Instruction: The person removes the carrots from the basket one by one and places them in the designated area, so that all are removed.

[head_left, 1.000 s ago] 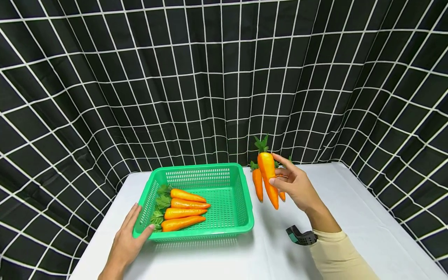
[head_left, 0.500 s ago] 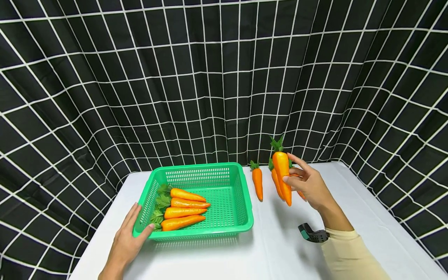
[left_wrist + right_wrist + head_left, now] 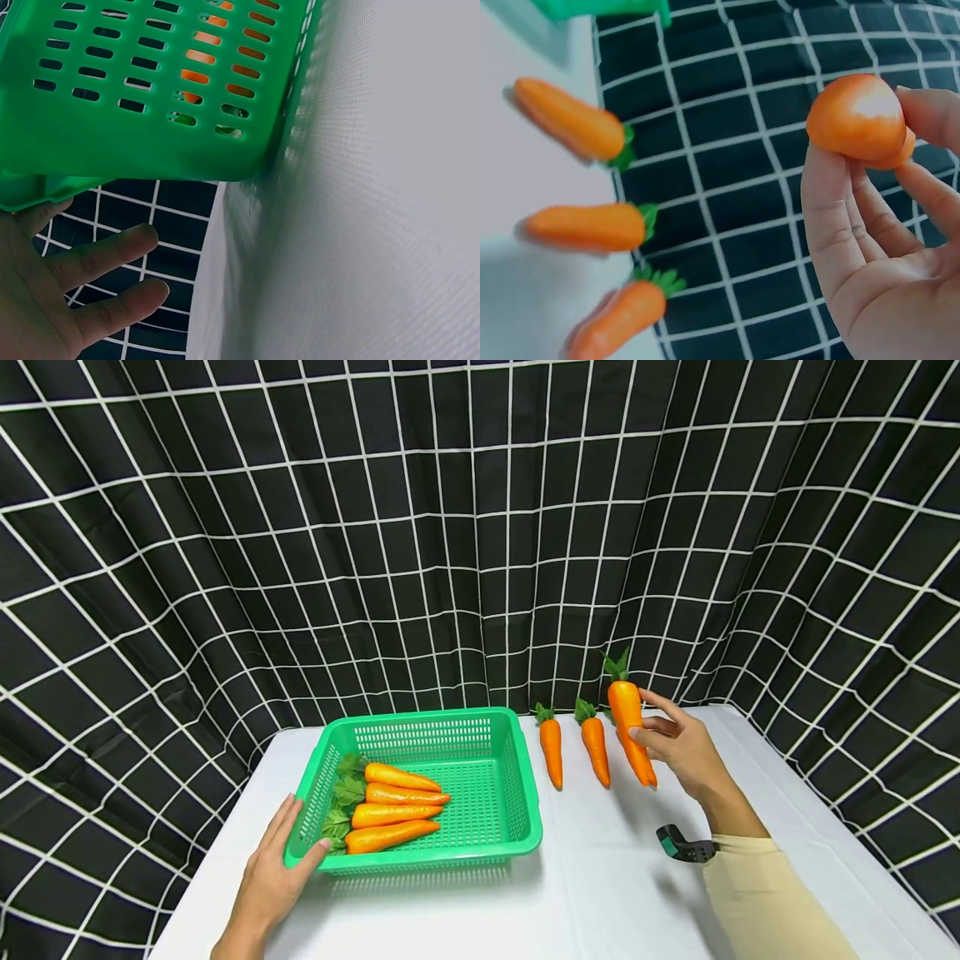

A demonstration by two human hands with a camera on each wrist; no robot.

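My right hand (image 3: 678,747) pinches an orange carrot (image 3: 626,714) between thumb and fingers, raised above the table with its green leaves pointing up and back. In the right wrist view the held carrot (image 3: 859,120) is seen almost end-on. Two carrots lie on the table to its left, a middle one (image 3: 595,747) and one beside the basket (image 3: 551,752). A third carrot (image 3: 626,315) is mostly hidden behind the held one in the head view. My left hand (image 3: 273,872) touches the near-left corner of a green plastic basket (image 3: 528,777), its fingers (image 3: 109,255) straight and spread.
Several carrots (image 3: 393,816) lie side by side in the basket's left half, leaves toward its left wall. A white cloth (image 3: 585,893) covers the table. Black curtains (image 3: 487,568) with a white grid stand behind it and on both sides.
My right hand has moved right with its carrot, uncovering the middle carrot on the table. The left hand and the basket have stayed in place.
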